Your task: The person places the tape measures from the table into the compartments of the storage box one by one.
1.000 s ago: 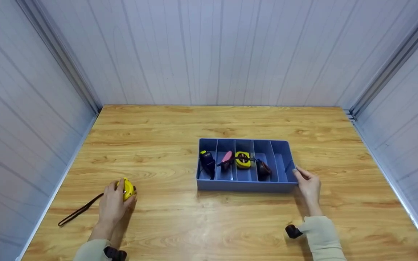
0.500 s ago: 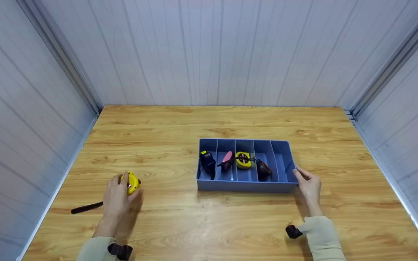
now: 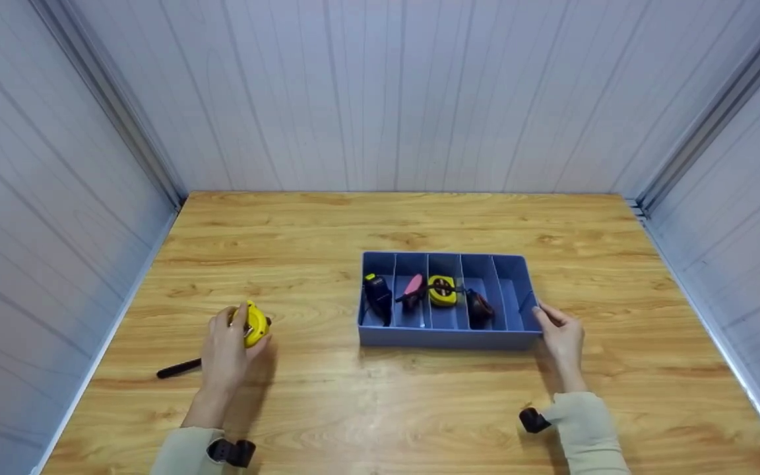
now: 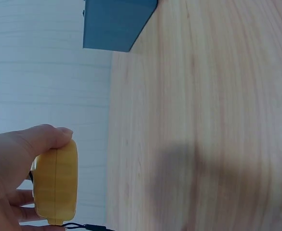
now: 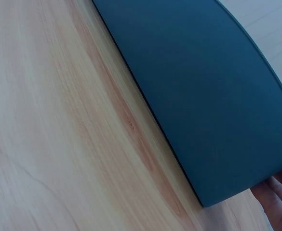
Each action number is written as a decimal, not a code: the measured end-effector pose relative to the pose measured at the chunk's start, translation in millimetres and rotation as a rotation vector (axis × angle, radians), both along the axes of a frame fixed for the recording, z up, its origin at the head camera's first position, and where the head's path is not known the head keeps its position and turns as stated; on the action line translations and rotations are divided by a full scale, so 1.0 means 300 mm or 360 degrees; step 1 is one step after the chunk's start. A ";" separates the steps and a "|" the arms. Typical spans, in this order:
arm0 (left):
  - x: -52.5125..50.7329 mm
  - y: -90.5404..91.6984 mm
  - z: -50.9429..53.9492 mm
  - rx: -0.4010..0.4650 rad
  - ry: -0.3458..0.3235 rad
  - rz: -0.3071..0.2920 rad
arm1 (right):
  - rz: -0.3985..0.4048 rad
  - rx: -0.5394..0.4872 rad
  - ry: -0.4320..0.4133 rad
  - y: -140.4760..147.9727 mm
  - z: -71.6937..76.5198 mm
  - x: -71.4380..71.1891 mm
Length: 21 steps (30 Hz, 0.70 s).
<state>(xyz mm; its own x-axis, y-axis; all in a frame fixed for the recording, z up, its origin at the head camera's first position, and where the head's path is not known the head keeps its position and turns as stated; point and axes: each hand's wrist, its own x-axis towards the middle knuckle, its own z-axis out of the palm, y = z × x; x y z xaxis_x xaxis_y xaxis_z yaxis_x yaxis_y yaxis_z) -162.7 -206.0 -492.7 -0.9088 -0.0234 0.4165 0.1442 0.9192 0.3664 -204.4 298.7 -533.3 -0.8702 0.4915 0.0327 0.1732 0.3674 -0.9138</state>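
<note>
My left hand (image 3: 225, 353) holds a yellow tape measure (image 3: 258, 324) between thumb and fingers, above the left part of the table. Its black wrist strap (image 3: 180, 368) trails out on the left. In the left wrist view the yellow case (image 4: 57, 183) appears edge-on, the thumb at its top end. My right hand (image 3: 561, 343) pinches the right end wall of a blue-grey divided tray (image 3: 446, 339), thumb at the rim and fingers outside. From left, its compartments carry a dark tape measure (image 3: 378, 293), a pink-and-black item (image 3: 413, 291), another yellow tape measure (image 3: 443, 291) and a dark rounded item (image 3: 479, 309).
The rightmost compartment (image 3: 515, 284) of the tray has nothing in it. A dark cord lies across the dividers near the middle. The wood-grain table (image 3: 327, 409) is bounded by pale panels (image 3: 380, 99) at the back and both sides.
My left hand has moved right and slightly away from me with the yellow tape measure, its strap following. The right hand and the tray have stayed in place.
</note>
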 end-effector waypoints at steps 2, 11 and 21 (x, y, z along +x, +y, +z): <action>-0.002 0.012 0.003 0.0004 0.0022 -0.0005 | -0.0006 0.0000 0.0021 -0.001 -0.001 -0.001; -0.012 0.065 0.013 0.0024 0.0060 -0.0019 | -0.0040 -0.0002 0.0060 -0.002 -0.005 -0.004; -0.023 0.131 0.040 0.0112 0.0013 -0.0044 | -0.0038 0.0027 0.0050 0.000 -0.004 -0.001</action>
<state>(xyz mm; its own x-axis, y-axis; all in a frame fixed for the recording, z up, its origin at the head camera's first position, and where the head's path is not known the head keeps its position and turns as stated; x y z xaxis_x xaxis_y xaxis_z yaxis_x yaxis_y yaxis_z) -169.6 -166.6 -480.7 -0.9060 -0.0277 0.4224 0.1728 0.8867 0.4288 -204.6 298.8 -534.4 -0.8566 0.5114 0.0684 0.1532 0.3787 -0.9127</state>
